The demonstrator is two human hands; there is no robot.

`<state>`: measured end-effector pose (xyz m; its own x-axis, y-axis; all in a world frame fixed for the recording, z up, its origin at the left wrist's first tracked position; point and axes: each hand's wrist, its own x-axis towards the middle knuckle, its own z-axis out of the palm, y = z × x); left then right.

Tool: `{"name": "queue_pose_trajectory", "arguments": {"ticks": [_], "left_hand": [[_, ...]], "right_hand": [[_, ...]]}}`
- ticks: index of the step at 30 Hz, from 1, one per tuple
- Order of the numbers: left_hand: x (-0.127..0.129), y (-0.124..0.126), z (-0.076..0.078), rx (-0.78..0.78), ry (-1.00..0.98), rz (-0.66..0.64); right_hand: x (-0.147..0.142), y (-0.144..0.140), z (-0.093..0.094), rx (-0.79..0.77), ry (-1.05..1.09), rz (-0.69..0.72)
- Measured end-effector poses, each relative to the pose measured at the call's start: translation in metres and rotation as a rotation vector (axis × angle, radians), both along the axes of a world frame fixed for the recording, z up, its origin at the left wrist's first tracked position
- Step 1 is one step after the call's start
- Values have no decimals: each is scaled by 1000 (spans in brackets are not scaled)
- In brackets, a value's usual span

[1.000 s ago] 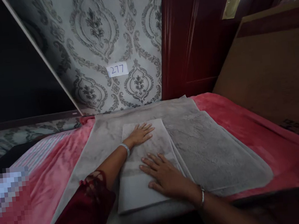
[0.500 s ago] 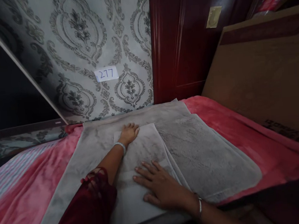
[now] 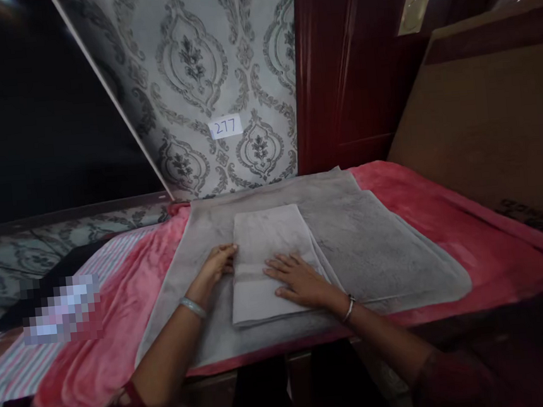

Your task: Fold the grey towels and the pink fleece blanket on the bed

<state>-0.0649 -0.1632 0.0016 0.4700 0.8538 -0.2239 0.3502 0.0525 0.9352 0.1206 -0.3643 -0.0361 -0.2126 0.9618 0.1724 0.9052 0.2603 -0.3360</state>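
Observation:
A grey towel (image 3: pixel 264 232), folded into a narrow rectangle, lies on a larger spread grey cloth (image 3: pixel 375 251). My left hand (image 3: pixel 216 265) is at the folded towel's left edge, its fingers curled and pinched together there. The thumb is mostly hidden. Palm down, my right hand (image 3: pixel 302 281) rests flat on the front half of the folded towel with its fingers stretched out. Loose layers of cloth fan out slightly along the towel's right side.
Under the grey cloth is a pink-red blanket (image 3: pixel 425 215), with striped fabric (image 3: pixel 114 252) at left. A dark screen (image 3: pixel 49 115) leans at the left. A large cardboard box (image 3: pixel 492 114) stands at right. A "277" label (image 3: pixel 225 126) is on the patterned wall.
My left hand has come from flat on the towel's far end to its left edge, fingers now curled. My right hand still lies flat on the towel. The view has shifted left.

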Motion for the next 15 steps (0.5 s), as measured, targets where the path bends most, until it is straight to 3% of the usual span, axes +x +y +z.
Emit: {"name": "queue_pose_trajectory", "arguments": {"ticks": [3,8,12,15], "left_hand": [[4,-16,-3,-70,-74,-9],[29,-24,2,-23,-137,83],[36,-19,27,46,-125,139],[22,-7,49,126,-92,187]], "right_hand": [[0,-7,-1,7,-3,-65],[22,-35,-10,111,43,-246],[66,-64,-16,241,103,-421],[105,-89,-19,306,120,-548]]}}
